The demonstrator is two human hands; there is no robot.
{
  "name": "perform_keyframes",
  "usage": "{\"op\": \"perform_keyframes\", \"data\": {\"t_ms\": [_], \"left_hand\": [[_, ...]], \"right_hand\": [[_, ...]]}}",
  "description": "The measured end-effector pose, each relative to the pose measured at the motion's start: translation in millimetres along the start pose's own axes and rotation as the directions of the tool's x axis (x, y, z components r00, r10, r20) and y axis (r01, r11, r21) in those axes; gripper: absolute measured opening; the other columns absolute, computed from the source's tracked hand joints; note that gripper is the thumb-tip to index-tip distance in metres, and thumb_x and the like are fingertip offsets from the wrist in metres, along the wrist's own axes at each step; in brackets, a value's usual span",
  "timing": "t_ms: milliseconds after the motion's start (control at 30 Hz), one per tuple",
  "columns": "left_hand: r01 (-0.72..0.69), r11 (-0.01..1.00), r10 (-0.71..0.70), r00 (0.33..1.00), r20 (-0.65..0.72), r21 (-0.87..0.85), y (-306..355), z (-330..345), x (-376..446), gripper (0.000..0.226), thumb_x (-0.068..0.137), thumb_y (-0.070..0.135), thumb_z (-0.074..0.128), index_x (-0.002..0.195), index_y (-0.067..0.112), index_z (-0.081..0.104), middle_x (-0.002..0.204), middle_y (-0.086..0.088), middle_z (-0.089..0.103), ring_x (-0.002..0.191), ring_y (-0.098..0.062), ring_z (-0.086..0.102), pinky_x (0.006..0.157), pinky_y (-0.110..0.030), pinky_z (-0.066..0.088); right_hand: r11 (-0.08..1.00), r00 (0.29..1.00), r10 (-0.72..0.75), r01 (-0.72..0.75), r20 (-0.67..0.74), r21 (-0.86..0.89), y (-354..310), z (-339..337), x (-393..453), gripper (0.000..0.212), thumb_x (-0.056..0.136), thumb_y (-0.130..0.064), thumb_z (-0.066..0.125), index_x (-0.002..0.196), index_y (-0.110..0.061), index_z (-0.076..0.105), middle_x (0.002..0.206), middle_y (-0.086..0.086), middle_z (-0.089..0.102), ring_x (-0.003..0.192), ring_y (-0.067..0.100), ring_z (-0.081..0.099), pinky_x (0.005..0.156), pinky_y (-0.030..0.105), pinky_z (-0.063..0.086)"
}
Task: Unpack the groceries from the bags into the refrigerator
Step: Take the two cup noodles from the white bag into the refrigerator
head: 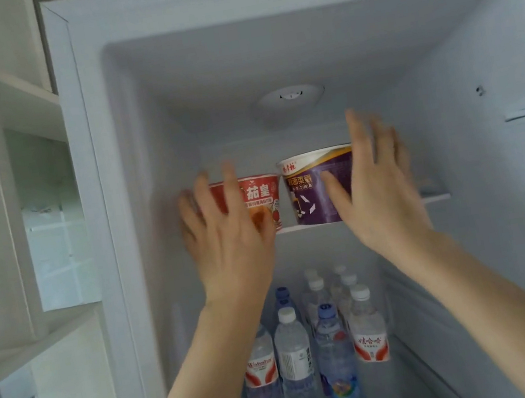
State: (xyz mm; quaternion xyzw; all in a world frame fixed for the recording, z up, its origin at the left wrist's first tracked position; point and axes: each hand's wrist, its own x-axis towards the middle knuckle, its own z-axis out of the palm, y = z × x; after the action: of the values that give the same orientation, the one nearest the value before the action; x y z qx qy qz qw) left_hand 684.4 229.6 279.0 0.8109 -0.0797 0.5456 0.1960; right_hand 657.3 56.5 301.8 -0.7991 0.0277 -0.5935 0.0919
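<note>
fridge [513, 191] standing open in front of me, top shelf [434, 198] as my marker. below that shelf a crowd of water bottles [295, 360] already stands packed. on the shelf, purple noodle bowl [312, 190] beside the red noodle bowl [262, 195], both upright. no bags in sight, so what's left i can't say. my right hand [380, 186] spread with fingers straight beside the purple bowl, left hand [224, 229] spread over the red one; whether either touches, i can't tell.
</note>
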Motion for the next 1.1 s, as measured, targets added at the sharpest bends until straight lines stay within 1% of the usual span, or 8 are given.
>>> {"op": "perform_keyframes", "data": {"t_ms": [200,333,467,600,767,900,1000,1100], "left_hand": [[-0.233,0.972,0.234,0.97,-0.069,0.027,-7,26,22,0.052,0.088,0.036,0.063,0.137,0.024,0.048,0.133,-0.011,0.05,0.127,-0.038,0.04,0.097,-0.054,0.045],[-0.129,0.991,0.13,0.989,0.076,-0.018,-12,35,46,0.048,0.089,0.029,0.065,0.133,0.016,0.051,0.131,-0.011,0.053,0.129,-0.033,0.04,0.105,-0.043,0.039],[-0.103,0.992,0.087,0.978,0.189,0.076,-7,60,70,0.041,0.085,0.017,0.067,0.124,0.012,0.056,0.12,-0.014,0.059,0.115,-0.033,0.051,0.096,-0.041,0.044],[-0.091,0.991,0.059,0.951,0.304,0.093,-8,84,97,0.044,0.081,0.013,0.07,0.124,0.012,0.062,0.119,-0.014,0.06,0.109,-0.034,0.058,0.093,-0.042,0.05],[-0.048,0.999,0.052,0.905,0.423,-0.02,-25,113,124,0.022,0.077,0.01,0.074,0.098,0.01,0.071,0.099,-0.012,0.07,0.091,-0.029,0.067,0.083,-0.039,0.056],[-0.026,0.995,0.068,0.871,0.487,-0.093,-41,131,138,0.016,0.071,0.008,0.077,0.072,0.02,0.066,0.085,-0.009,0.072,0.079,-0.025,0.068,0.073,-0.031,0.054],[-0.043,0.991,0.1,0.859,0.502,-0.124,-53,145,146,0.023,0.069,0.008,0.076,0.063,0.021,0.058,0.079,-0.008,0.072,0.077,-0.023,0.069,0.066,-0.024,0.048],[-0.067,0.992,0.117,0.828,0.548,-0.11,-57,148,154,0.017,0.071,0.01,0.077,0.07,0.021,0.065,0.084,-0.005,0.073,0.083,-0.022,0.071,0.071,-0.026,0.053]], "right_hand": [[0.995,0.995,-0.097,0.096,0.024,0.039,6,27,7,0.063,0.09,-0.046,0.052,0.141,-0.015,0.032,0.143,0.021,0.031,0.133,0.046,0.028,0.096,0.059,0.043],[0.988,0.988,-0.138,0.132,0.071,0.076,17,36,22,0.055,0.087,-0.04,0.061,0.132,-0.012,0.044,0.13,0.02,0.041,0.125,0.041,0.034,0.096,0.051,0.044],[0.99,0.949,-0.14,0.125,0.284,0.068,27,60,47,0.051,0.09,-0.032,0.06,0.135,-0.013,0.043,0.134,0.021,0.043,0.126,0.041,0.034,0.107,0.048,0.032],[0.989,0.908,-0.138,0.109,0.394,0.097,36,85,71,0.043,0.094,-0.021,0.05,0.137,-0.021,0.044,0.133,0.018,0.049,0.123,0.039,0.04,0.101,0.046,0.04],[0.985,0.871,-0.163,0.114,0.463,0.131,40,106,90,0.034,0.093,-0.016,0.049,0.127,-0.021,0.053,0.112,0.017,0.058,0.106,0.036,0.053,0.082,0.034,0.041],[0.98,0.839,-0.192,0.135,0.51,0.147,46,121,100,0.039,0.091,-0.013,0.049,0.129,-0.022,0.052,0.116,0.014,0.059,0.107,0.033,0.053,0.085,0.034,0.044],[0.976,0.813,-0.209,0.142,0.543,0.164,49,134,103,0.05,0.09,-0.008,0.044,0.137,-0.026,0.044,0.132,0.012,0.052,0.12,0.034,0.047,0.097,0.041,0.043],[0.986,0.777,-0.165,0.128,0.607,0.105,51,142,106,0.065,0.095,-0.006,0.042,0.15,-0.033,0.02,0.159,0.009,0.016,0.144,0.037,0.016,0.115,0.047,0.024]]}}
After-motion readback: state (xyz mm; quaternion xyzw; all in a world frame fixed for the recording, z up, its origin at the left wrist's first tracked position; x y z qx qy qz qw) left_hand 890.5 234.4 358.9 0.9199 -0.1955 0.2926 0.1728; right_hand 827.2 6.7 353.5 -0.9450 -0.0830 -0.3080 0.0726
